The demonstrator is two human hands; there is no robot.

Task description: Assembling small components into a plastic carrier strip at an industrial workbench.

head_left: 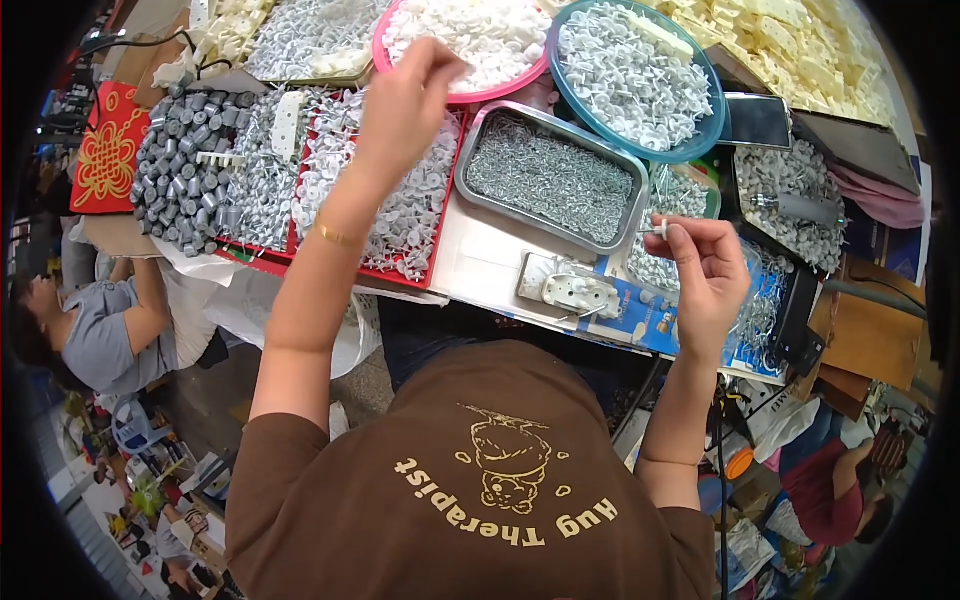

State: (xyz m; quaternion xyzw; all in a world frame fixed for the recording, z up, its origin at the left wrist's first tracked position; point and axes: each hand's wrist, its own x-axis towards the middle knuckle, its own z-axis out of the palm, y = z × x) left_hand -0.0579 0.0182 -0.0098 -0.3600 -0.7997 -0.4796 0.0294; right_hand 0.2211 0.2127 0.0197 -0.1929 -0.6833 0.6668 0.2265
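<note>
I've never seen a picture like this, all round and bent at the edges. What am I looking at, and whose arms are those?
There is no machine here. A person wears a wide-angle camera on the head, looking down, so you see their own brown shirt and both arms; the lens bends straight edges.

The left hand reaches into a pink bowl of small white pieces. The right hand pinches one small white part in its fingers.

On the table are a metal tray of small nails, a blue bowl of white clips, red trays of white clips and a heap of grey tubes. A white jig sits near the edge. Other people are seen low at both sides.
</note>
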